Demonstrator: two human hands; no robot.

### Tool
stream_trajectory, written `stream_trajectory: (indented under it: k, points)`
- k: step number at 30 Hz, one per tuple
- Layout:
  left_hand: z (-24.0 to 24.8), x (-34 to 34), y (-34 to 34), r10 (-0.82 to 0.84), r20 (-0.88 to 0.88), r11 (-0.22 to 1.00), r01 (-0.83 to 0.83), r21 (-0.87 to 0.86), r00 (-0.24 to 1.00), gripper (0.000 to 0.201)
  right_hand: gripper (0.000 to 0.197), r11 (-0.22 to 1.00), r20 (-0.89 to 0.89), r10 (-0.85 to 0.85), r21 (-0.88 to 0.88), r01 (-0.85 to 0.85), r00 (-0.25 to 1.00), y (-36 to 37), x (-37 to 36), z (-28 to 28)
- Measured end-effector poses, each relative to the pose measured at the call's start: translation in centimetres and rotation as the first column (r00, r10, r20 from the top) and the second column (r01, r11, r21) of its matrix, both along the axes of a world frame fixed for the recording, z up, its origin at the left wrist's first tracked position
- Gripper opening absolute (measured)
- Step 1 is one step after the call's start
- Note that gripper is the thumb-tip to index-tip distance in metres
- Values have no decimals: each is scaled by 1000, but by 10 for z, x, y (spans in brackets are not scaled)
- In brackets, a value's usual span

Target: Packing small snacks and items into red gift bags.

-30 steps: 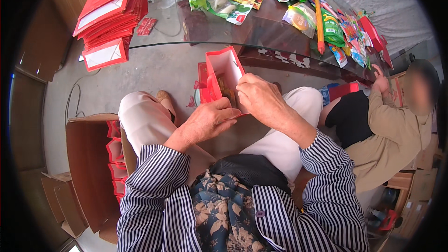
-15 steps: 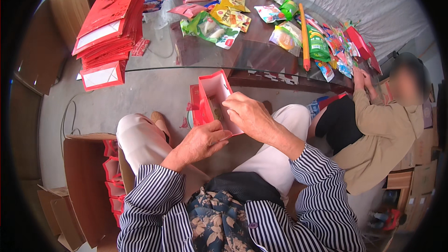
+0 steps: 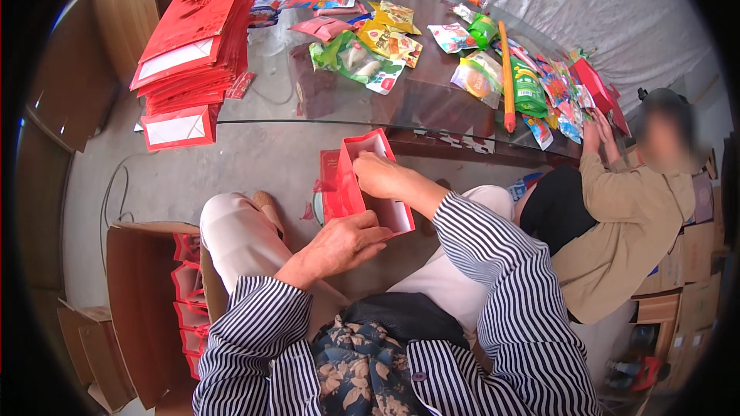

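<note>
A red paper gift bag [image 3: 353, 196] with a white inside is held mouth up above my lap, tilted toward me. My left hand [image 3: 343, 243] is closed on its near edge, thumb and fingers pinching the rim. My right hand [image 3: 383, 177] reaches into the bag's mouth from the right with curled fingers. Its fingertips are hidden inside, so what they hold, if anything, does not show. The bottom of the bag cannot be seen.
On the glass table [image 3: 262, 112] stand a stack of red bags [image 3: 185, 31], scattered snack packets [image 3: 362, 62] and a long orange stick [image 3: 506, 77]. An open carton [image 3: 146, 300] with red bags is at my left. Another person [image 3: 624, 223] reaches onto the table at right.
My right hand has moved up and left, deeper into the bag's mouth. The bag has shifted slightly right and down. My left hand keeps its hold; the whole view has shifted a little.
</note>
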State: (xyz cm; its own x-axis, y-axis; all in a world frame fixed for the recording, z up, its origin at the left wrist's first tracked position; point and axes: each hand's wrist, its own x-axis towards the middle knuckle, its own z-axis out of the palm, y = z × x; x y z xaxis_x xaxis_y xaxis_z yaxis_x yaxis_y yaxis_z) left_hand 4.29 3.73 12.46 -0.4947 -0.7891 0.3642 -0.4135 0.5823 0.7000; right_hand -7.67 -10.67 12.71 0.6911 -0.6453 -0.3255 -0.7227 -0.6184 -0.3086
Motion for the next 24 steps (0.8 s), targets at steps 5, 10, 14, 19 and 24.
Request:
stream_trajectory:
  k: [5,10,14,19,24]
  points:
    - [-1,-1,1,-18,38,999,19,-26,999,24,23,995,-182,58,87,-42,982,-50,17,-108]
    - [-4,2,1,-9,44,999,11,-46,999,23,27,928,-63,336,195,-319,940,-60,17,-149]
    - [-6,-2,-2,-28,12,999,28,-23,1000,25,28,935,-115,298,235,-265,948,-45,7,-140]
    - [1,-6,-6,-22,-13,999,21,-44,1000,23,28,958,-177,221,224,-179,959,-32,-7,-128]
    - [-1,8,4,56,29,998,-56,-12,998,22,28,965,-325,237,187,-184,916,15,12,-38]
